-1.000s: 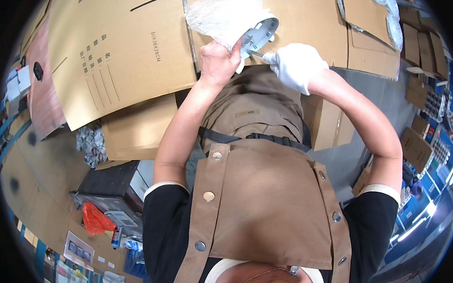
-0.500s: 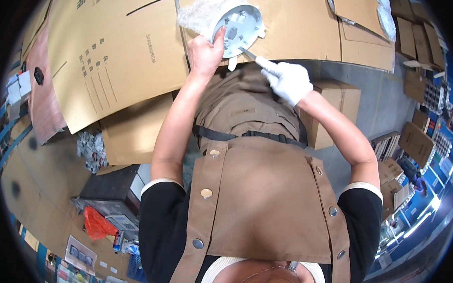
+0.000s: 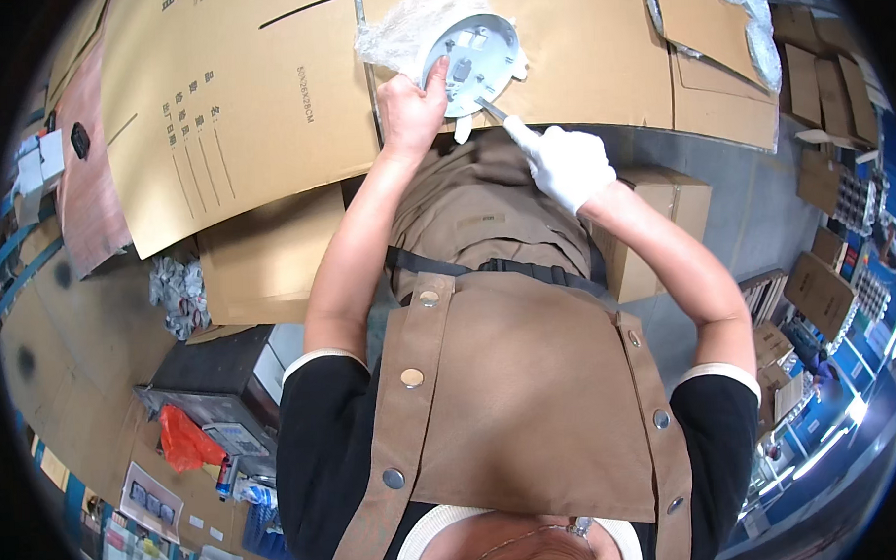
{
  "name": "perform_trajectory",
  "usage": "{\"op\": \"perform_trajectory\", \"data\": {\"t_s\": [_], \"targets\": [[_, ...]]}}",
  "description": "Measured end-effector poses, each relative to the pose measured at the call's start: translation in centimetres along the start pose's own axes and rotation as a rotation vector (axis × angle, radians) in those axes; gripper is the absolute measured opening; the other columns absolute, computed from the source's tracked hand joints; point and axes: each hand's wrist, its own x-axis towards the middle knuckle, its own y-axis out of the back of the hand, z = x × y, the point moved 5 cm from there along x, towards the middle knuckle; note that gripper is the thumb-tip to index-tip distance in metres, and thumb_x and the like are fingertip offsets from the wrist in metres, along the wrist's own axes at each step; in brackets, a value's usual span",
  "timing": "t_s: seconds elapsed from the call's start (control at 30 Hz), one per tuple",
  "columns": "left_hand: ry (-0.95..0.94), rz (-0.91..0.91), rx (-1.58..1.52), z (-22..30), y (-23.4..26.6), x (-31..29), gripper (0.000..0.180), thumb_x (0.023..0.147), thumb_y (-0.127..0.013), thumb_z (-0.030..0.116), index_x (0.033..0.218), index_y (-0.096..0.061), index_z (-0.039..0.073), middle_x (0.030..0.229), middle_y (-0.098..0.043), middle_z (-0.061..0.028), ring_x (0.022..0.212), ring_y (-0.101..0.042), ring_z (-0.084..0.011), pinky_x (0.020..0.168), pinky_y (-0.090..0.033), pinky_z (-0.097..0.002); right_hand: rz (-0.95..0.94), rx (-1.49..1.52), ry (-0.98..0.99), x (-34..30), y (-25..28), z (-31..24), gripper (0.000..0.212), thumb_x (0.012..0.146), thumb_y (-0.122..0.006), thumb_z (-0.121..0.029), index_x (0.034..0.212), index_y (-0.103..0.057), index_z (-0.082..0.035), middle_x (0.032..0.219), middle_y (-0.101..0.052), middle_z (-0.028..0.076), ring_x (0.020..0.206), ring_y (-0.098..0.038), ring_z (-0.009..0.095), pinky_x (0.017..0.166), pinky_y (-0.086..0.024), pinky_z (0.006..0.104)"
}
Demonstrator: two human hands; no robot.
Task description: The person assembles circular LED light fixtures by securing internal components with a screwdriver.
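My bare left hand (image 3: 413,113) is closed on the left side of a round, shallow white plastic housing (image 3: 499,56), its thumb pressed inside over the rim. Small posts and cut-outs show on the housing's inner floor, and tabs stick out from its edge. In a white glove, my right hand (image 3: 567,167) is wrapped round a slim tool with a thin metal blade (image 3: 492,109); its handle is hidden in the fist. The blade's tip meets the housing's near rim. Whether it is cutting or scraping I cannot tell.
Brown cardboard (image 3: 235,110) covers the worktop. Crumpled clear plastic wrap (image 3: 400,33) lies behind the housing. Cardboard boxes (image 3: 658,228) stand below the worktop's edge. A black-topped cabinet (image 3: 214,372) and a red plastic bag (image 3: 187,439) are at the lower left.
My right hand and the blade have shifted very slightly left along the housing's near rim. The left hand keeps its hold; the whole view has moved a little.
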Motion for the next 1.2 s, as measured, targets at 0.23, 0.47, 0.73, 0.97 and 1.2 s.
{"op": "perform_trajectory", "data": {"t_s": [0.23, 0.47, 0.73, 0.97, 1.2], "targets": [[0.142, -0.157, -0.199, -1.4, -0.2, 1.7, 0.033, 0.083, -0.068, 0.028, 0.088, -0.069, -0.004, 0.072, -0.068, -0.0158, 0.069, -0.068, -0.0213, 0.064, -0.052, -0.0343, 0.531, 0.84, -0.43, 0.1, -2.1, 6.2, 0.026, 0.084, -0.067, -0.028, 0.092, -0.062, -0.004, 0.071, -0.064, 0.01, 0.064, -0.064, 0.017, 0.06, -0.051, 0.0302], [0.496, -0.393, -0.551, 1.5, -0.3, 1.3, 0.042, 0.081, -0.072, 0.032, 0.11, -0.063, 0.002, 0.094, -0.068, -0.0057, 0.083, -0.064, -0.0127, 0.064, -0.05, -0.0275, 0.499, 1.584, -0.367, 3.8, -1.1, 5.0, 0.02, 0.083, -0.066, -0.012, 0.087, -0.051, 0.0, 0.066, -0.06, 0.009, 0.046, -0.059, 0.015, 0.035, -0.042, 0.0237], [0.287, -0.148, -0.356, -2.3, -0.7, 0.4, 0.042, 0.08, -0.07, 0.033, 0.094, -0.066, -0.007, 0.082, -0.069, -0.0152, 0.078, -0.066, -0.0197, 0.068, -0.051, -0.0339, 0.225, 1.496, -0.446, 1.9, -1.6, 2.8, 0.023, 0.084, -0.067, -0.018, 0.094, -0.054, -0.002, 0.071, -0.06, 0.008, 0.057, -0.064, 0.014, 0.044, -0.046, 0.0278], [0.238, -0.318, 0.057, 0.0, -0.1, 1.8, 0.039, 0.081, -0.067, 0.028, 0.102, -0.065, -0.005, 0.088, -0.07, -0.015, 0.084, -0.067, -0.0188, 0.077, -0.051, -0.0333, 0.313, 0.227, -0.16, -1.6, 1.9, 5.7, 0.033, 0.086, -0.061, -0.032, 0.117, -0.062, -0.021, 0.078, -0.064, 0.012, 0.069, -0.061, 0.029, 0.065, -0.05, 0.0354], [0.149, -0.313, 0.201, 2.1, 0.0, 1.0, 0.038, 0.083, -0.066, 0.032, 0.105, -0.065, 0.001, 0.087, -0.068, -0.0199, 0.084, -0.067, -0.0313, 0.075, -0.051, -0.0386, 0.08, 0.161, -0.118, -0.8, 4.1, 3.9, 0.028, 0.089, -0.055, -0.032, 0.111, -0.067, -0.019, 0.079, -0.066, 0.012, 0.072, -0.063, 0.031, 0.065, -0.05, 0.039]]}}
